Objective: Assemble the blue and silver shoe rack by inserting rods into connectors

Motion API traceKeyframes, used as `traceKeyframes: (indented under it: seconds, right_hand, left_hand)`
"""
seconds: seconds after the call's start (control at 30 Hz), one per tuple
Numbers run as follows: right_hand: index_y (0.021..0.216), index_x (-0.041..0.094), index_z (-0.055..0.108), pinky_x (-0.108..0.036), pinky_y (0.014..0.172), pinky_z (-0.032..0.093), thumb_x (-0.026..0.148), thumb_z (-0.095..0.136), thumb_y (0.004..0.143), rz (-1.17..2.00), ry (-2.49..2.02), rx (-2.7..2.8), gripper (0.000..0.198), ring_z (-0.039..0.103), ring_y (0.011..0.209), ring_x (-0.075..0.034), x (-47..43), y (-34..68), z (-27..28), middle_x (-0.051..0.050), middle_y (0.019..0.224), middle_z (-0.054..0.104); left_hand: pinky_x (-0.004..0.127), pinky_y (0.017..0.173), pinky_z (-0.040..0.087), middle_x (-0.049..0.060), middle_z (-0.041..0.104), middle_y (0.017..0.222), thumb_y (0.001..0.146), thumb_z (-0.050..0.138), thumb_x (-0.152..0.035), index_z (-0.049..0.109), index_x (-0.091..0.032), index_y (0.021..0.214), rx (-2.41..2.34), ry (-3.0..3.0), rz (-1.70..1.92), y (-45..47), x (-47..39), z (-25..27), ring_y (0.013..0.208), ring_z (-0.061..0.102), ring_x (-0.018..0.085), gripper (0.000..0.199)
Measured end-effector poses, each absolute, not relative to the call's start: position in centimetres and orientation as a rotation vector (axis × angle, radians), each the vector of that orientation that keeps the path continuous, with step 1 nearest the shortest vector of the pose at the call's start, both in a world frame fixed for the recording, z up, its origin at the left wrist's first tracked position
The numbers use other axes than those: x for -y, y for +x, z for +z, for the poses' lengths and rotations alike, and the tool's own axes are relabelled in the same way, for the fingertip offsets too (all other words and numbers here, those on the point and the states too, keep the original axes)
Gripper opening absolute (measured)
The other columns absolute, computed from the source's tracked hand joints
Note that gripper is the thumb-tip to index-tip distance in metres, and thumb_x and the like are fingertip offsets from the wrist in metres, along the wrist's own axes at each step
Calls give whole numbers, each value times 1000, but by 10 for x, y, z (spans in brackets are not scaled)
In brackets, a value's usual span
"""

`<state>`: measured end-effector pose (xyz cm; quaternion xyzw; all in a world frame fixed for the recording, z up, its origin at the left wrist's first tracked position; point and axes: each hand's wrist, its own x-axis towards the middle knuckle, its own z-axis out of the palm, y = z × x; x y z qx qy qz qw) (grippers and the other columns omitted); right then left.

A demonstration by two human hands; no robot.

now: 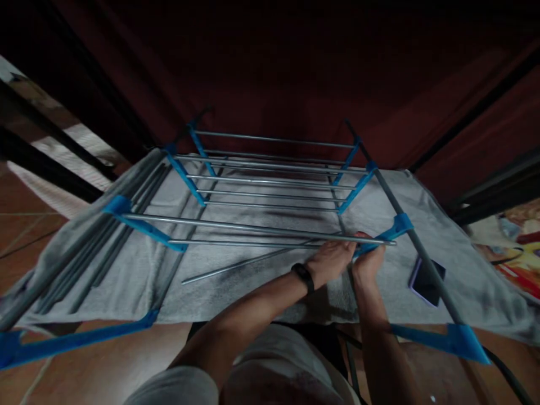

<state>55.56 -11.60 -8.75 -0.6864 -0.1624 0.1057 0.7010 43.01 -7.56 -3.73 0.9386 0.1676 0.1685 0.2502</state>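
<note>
A metal rack (270, 194) with grey rods and blue plastic brackets lies over a grey towel (126, 275). My left hand (331, 260), with a black band on its wrist, grips the end of a grey rod (253, 244) close to the right blue bracket (394, 229). My right hand (368, 261) is closed around the lower end of that same bracket, right beside the left hand. A loose grey rod (236, 268) lies slanted on the towel below the rack.
A dark phone (427, 280) lies on the towel right of my hands, under a grey side pole (422, 253). Several more grey poles (84, 247) lie bundled at the left. Colourful cloth (517, 247) is at far right. Tiled floor surrounds the towel.
</note>
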Motion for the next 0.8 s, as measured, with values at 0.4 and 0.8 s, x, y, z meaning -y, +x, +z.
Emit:
traceKeyframes:
  seconds: [0.4,0.8]
  right_hand:
    - [64,24,70,-45,73,48,32,37,85,232,-1432,149,39,61,66,-23,112,553,-89,-13,74,67]
    - [71,20,67,-40,71,53,37,38,84,319,-1400,136,36,62,68,-22,113,557,-96,-9,73,67]
  left_hand:
    - [39,84,54,7,63,94,91,53,-35,63,-18,97,-1950,1717,1366,95,53,-87,90,62,22,20]
    - [37,84,50,8,63,95,94,43,-40,57,-16,111,-2060,1499,1253,69,-10,-92,89,60,24,32]
